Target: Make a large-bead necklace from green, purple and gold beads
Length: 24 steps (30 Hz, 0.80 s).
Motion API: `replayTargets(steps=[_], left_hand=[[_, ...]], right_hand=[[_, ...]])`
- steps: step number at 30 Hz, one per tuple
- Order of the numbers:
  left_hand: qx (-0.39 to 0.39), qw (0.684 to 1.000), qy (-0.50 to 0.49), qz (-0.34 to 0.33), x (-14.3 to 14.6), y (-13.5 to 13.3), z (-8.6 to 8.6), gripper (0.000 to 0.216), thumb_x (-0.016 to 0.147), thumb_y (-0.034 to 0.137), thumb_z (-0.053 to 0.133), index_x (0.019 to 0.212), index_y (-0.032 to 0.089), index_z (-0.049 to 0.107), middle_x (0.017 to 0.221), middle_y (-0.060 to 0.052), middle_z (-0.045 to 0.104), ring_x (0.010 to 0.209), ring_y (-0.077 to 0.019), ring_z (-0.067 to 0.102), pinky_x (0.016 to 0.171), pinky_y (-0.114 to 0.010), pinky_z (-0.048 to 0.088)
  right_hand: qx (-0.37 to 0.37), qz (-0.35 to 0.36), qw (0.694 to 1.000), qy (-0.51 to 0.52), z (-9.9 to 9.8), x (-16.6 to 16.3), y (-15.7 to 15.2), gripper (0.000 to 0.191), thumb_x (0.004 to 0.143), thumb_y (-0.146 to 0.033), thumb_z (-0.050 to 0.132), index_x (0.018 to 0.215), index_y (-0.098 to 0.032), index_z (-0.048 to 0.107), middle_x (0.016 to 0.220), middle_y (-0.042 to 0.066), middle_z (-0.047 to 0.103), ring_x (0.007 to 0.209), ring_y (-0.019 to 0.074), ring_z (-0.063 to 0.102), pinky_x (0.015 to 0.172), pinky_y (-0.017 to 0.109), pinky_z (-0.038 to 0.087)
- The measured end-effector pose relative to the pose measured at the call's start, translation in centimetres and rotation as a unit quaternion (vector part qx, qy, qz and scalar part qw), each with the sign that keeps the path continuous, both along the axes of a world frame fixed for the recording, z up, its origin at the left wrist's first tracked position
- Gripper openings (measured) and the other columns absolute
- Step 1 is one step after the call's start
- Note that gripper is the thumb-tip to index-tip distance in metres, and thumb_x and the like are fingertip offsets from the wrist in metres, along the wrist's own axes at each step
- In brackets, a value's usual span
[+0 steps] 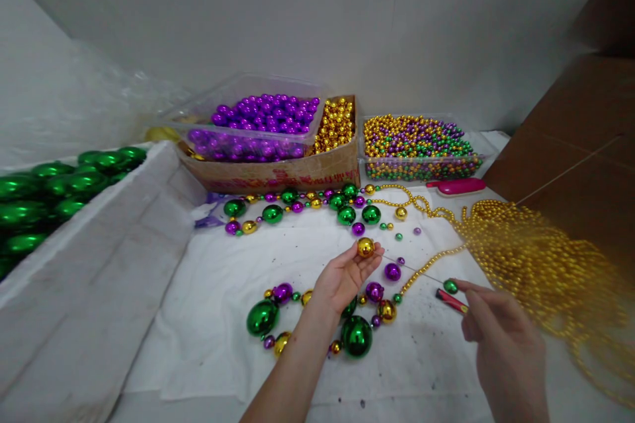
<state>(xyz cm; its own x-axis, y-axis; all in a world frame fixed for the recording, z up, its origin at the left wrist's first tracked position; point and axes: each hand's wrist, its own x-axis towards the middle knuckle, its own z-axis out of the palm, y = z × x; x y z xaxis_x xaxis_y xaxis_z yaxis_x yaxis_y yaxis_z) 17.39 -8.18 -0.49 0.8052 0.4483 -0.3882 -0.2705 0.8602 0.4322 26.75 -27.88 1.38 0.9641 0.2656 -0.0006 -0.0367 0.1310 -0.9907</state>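
Observation:
My left hand is closed round a shiny gold bead at its fingertips. A thin thread or wire stretches from beside that bead to my right hand, whose fingers pinch a small green bead. Beneath my left forearm lies a garland of green, purple and gold beads, partly hidden by the arm. Loose on the white cloth between the hands is a purple bead. A red lighter-like object lies just beside my right fingers.
Behind stand a clear tub of purple beads, a cardboard box with gold beads and a tub of mixed beads. A gold bead-chain heap lies right, near a pink-handled tool. Green balls fill a left-hand box.

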Motion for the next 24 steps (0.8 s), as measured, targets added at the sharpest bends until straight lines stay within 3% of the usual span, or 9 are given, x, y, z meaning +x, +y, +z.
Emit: replayTargets(steps=[7, 12, 17, 21, 24], left_hand=[[0.052, 0.997, -0.056, -0.023, -0.1, -1.1, -0.2, 0.023, 0.086, 0.009, 0.053, 0.107, 0.007, 0.06, 0.113, -0.015, 0.064, 0.112, -0.0271, 0.058, 0.099, -0.035, 0.044], [0.052, 0.996, -0.067, -0.025, 0.0, -1.4, -0.3, 0.024, 0.085, 0.01, 0.055, 0.109, 0.008, 0.058, 0.113, -0.015, 0.063, 0.112, -0.026, 0.058, 0.099, -0.036, 0.043], [0.052, 0.996, -0.072, -0.012, -0.1, -1.8, -0.3, 0.022, 0.086, 0.014, 0.056, 0.106, 0.008, 0.059, 0.109, -0.015, 0.064, 0.111, -0.027, 0.058, 0.098, -0.037, 0.044], [0.064, 0.996, -0.062, -0.027, -0.1, -2.4, -0.4, 0.02, 0.085, 0.014, 0.057, 0.104, 0.008, 0.059, 0.107, -0.014, 0.065, 0.104, -0.0256, 0.062, 0.094, -0.037, 0.045], [0.092, 0.993, -0.053, -0.052, 0.1, -2.6, -0.5, 0.023, 0.082, 0.014, 0.06, 0.105, 0.009, 0.06, 0.104, -0.014, 0.066, 0.1, -0.025, 0.063, 0.093, -0.039, 0.045]], right_hand=[[0.039, 0.036, 0.995, 0.085, -2.0, 0.1, 0.3, 0.017, 0.074, -0.031, 0.072, 0.082, -0.016, 0.068, 0.058, -0.004, 0.05, 0.05, 0.0062, 0.04, 0.044, 0.018, 0.032], [0.059, 0.05, 0.986, 0.151, -3.2, 0.2, 0.2, 0.016, 0.072, -0.03, 0.074, 0.077, -0.016, 0.068, 0.057, -0.004, 0.046, 0.05, 0.0058, 0.036, 0.042, 0.018, 0.03], [0.083, 0.091, 0.974, 0.192, -3.8, 0.1, 0.2, 0.016, 0.078, -0.029, 0.069, 0.071, -0.016, 0.065, 0.052, -0.007, 0.037, 0.046, 0.0049, 0.029, 0.042, 0.017, 0.029], [0.064, 0.089, 0.979, 0.171, -4.0, -0.4, 0.6, 0.016, 0.077, -0.031, 0.07, 0.079, -0.016, 0.067, 0.053, -0.007, 0.039, 0.047, 0.0056, 0.032, 0.042, 0.018, 0.029], [0.01, 0.083, 0.991, 0.107, -3.7, -0.8, 1.6, 0.02, 0.074, -0.035, 0.071, 0.078, -0.016, 0.067, 0.052, -0.005, 0.044, 0.047, 0.0072, 0.036, 0.043, 0.02, 0.03]])
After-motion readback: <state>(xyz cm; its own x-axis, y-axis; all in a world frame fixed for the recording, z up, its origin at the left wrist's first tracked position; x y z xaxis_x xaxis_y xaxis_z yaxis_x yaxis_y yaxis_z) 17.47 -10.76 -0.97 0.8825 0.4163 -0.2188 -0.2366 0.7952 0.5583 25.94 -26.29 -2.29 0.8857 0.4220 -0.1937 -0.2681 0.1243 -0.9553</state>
